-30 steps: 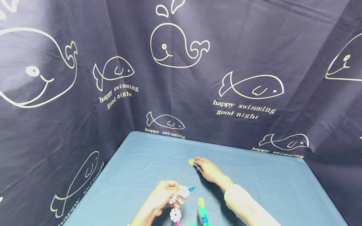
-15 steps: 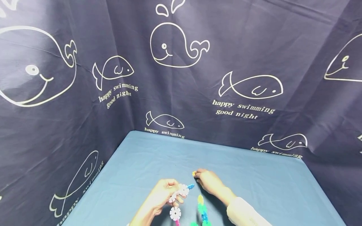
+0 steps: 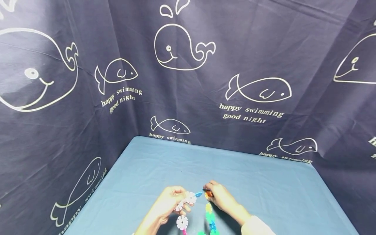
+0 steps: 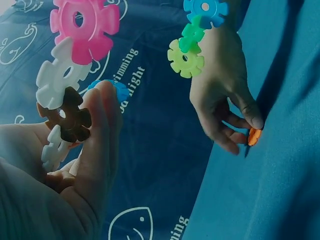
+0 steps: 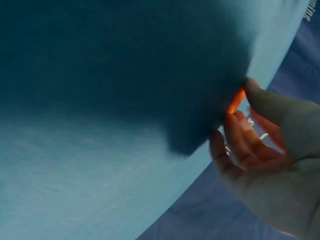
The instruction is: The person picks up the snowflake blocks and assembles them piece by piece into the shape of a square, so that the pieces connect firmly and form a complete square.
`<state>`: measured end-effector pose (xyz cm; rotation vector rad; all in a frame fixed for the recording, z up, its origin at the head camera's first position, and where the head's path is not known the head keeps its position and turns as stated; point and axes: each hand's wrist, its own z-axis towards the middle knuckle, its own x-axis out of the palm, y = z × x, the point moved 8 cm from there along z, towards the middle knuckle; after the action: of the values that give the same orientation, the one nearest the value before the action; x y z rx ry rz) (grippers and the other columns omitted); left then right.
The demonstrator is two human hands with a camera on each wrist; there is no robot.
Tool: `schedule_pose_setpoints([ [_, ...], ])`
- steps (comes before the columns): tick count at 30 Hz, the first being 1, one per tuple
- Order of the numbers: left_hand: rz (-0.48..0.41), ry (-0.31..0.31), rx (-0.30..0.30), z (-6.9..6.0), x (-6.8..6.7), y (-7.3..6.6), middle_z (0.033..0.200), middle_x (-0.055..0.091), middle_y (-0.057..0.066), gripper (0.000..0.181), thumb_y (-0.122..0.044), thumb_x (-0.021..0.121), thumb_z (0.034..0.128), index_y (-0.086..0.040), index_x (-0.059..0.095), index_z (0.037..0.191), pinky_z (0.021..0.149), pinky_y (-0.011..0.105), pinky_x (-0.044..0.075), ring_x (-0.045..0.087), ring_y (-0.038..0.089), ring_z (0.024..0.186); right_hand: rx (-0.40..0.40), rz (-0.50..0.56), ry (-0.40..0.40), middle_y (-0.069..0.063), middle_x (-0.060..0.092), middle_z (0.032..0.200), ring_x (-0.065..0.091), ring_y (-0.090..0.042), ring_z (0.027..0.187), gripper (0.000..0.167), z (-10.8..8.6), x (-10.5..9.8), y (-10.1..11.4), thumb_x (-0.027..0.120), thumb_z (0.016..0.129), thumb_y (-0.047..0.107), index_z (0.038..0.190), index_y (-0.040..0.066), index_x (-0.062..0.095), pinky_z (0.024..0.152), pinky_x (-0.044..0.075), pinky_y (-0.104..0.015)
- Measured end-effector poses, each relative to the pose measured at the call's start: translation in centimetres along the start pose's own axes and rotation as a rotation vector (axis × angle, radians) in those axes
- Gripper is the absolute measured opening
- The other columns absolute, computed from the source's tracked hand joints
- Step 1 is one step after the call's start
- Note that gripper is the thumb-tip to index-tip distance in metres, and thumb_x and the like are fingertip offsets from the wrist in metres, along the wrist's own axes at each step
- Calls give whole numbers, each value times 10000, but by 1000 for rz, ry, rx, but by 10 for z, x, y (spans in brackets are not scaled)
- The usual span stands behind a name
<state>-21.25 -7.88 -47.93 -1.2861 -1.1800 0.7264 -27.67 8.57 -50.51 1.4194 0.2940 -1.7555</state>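
My left hand [image 3: 168, 204] grips a chain of notched plastic snowflake discs. In the left wrist view the chain shows a pink disc [image 4: 106, 27], a white disc [image 4: 47, 82], a brown disc [image 4: 75, 127] and a blue disc [image 4: 121, 91] past the fingertips. My right hand [image 3: 223, 197] pinches an orange snowflake disc [image 4: 255, 136] between thumb and fingers. That disc is just right of the chain's blue end [image 3: 198, 194] in the head view, apart from it. Yellow-green [image 4: 187, 62], green [image 4: 192, 36] and blue linked discs [image 4: 216, 9] stand nearer the camera.
A blue cloth-covered tabletop [image 3: 164, 163] lies under both hands. Dark fabric walls [image 3: 205, 107] printed with whales and fish enclose its far and left sides. Whether the two runs of linked discs join is hidden below the head view.
My right hand has picked up the loose disc from farther up the table and drawn it back towards the left hand. The left hand has stayed in place with the chain.
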Motion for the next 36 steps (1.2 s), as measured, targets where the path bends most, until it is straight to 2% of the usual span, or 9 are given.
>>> schedule_pose_setpoints([
  [3,1,-5,2,0,-1,-1,800,720,128,177,-113,605,992,50,666,961,499,218,538,678,140,607,83,107,72,11,555,808,521,-91,706,315,4,3,-6,868,689,-44,896,62,656,640,498,-296],
  [6,5,-5,4,0,-2,-2,808,723,120,181,-109,608,986,62,665,971,506,219,542,681,138,614,185,297,117,35,540,718,464,-46,631,207,6,2,-12,827,780,-7,831,67,640,569,435,-246],
  [9,6,4,1,0,-1,-1,813,724,113,184,-106,608,982,70,662,973,516,222,548,685,137,624,300,642,127,-21,618,734,551,-58,645,74,4,-2,-13,711,907,-1,876,-49,664,596,526,-254],
  [13,-7,7,-2,1,-3,0,823,725,109,139,-78,595,969,42,661,946,526,231,553,687,141,630,424,1133,110,-103,648,890,637,-145,750,289,0,-12,-4,556,1026,41,1154,-217,575,743,597,-339],
  [15,-14,6,-2,2,-5,1,832,726,113,114,-60,591,958,28,662,937,531,235,556,688,143,634,451,1263,88,-85,640,910,636,-149,750,343,-1,-19,1,550,1038,73,1232,-209,540,756,595,-338],
  [19,-18,-2,-1,3,-9,3,842,726,120,101,-42,591,944,27,663,933,539,245,560,692,153,643,437,1314,25,-45,684,891,643,-127,685,308,-2,-32,12,616,999,67,1228,-135,576,695,595,-310],
  [24,-9,-10,7,4,-11,3,838,728,123,124,-53,590,954,44,668,956,538,247,558,692,157,641,400,1250,-27,-88,723,896,662,-130,656,304,-2,-41,22,647,973,55,1169,-166,574,665,605,-329],
  [29,4,-16,3,3,-10,2,826,726,127,142,-72,598,964,51,670,972,530,241,554,690,157,634,368,1220,-31,-81,709,857,659,-129,638,307,-2,-42,28,631,981,41,1160,-202,571,648,604,-328],
  [36,14,-6,-2,1,-9,3,823,725,121,160,-85,608,969,62,671,971,531,240,554,683,147,630,353,1204,-19,-70,696,828,652,-131,626,291,-2,-43,34,641,973,37,1148,-190,593,633,601,-332],
])
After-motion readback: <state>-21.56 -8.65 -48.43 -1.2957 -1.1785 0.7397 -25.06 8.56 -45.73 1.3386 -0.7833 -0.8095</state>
